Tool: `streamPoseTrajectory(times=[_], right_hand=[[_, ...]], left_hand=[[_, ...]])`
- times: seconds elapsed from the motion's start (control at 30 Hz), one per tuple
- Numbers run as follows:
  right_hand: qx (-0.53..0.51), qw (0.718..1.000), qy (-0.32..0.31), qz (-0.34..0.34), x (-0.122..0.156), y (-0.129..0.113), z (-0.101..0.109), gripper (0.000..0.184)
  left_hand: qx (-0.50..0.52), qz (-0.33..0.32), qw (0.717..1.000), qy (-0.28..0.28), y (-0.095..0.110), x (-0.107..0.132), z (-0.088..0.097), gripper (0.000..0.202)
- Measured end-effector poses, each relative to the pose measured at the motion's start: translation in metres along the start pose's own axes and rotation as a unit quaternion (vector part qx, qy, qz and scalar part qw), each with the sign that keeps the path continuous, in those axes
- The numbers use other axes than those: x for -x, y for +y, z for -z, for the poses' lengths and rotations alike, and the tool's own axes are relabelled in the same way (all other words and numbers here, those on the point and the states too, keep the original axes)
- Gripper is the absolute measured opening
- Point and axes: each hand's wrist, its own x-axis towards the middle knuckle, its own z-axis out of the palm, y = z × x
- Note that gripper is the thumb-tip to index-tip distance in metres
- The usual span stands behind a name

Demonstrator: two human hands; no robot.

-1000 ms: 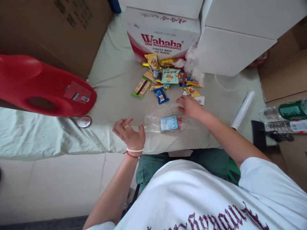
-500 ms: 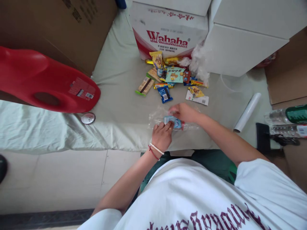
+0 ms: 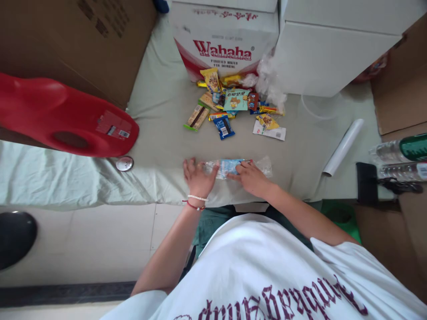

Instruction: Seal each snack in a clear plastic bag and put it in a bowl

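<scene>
In front of me lies a blue snack packet [image 3: 227,166] inside a clear plastic bag [image 3: 266,166], folded into a strip along the table. My left hand [image 3: 200,178] is at the strip's left end, its fingers spread and its thumb touching the plastic. My right hand [image 3: 252,178] rests on the packet's right part with thumb and forefinger apart, its fingertips pressing from above. Part of the packet is hidden under those fingers. Beyond the hands are a blue wrapped snack [image 3: 223,127] and a yellow packet [image 3: 267,121] on a white one.
A snack pile [image 3: 236,100] and crumpled plastic [image 3: 271,80] lie against the Wahaha carton [image 3: 227,31]. A red jug [image 3: 66,120] and a round tin [image 3: 124,163] are left. On the right are a white roll [image 3: 343,147], bottles [image 3: 396,171] and a black stand [image 3: 367,182].
My left hand has moved left off the packet to the plastic's end. My right hand has come down onto the packet. The bag now forms a narrower strip.
</scene>
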Motion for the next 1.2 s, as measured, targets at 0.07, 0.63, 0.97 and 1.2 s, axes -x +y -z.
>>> streamPoseTrajectory(times=[0.07, 0.63, 0.97, 1.2], right_hand=[[-0.017, 1.0, 0.002, 0.006, -0.001, 0.003, 0.0, 0.052], [-0.172, 0.917, 0.264, -0.245, 0.06, 0.067, -0.033, 0.024], [-0.086, 0.968, 0.107, -0.209, -0.042, -0.009, 0.03, 0.029], [-0.003, 0.98, 0.146, -0.139, -0.067, -0.041, 0.001, 0.04]], left_hand=[[0.0, 0.001, 1.0, 0.003, 0.012, -0.001, -0.007, 0.034], [-0.085, -0.085, 0.992, -0.05, 0.064, 0.036, -0.066, 0.064], [-0.081, -0.113, 0.987, -0.076, 0.059, 0.038, -0.061, 0.042], [-0.017, -0.122, 0.99, 0.065, 0.012, 0.076, -0.032, 0.023]])
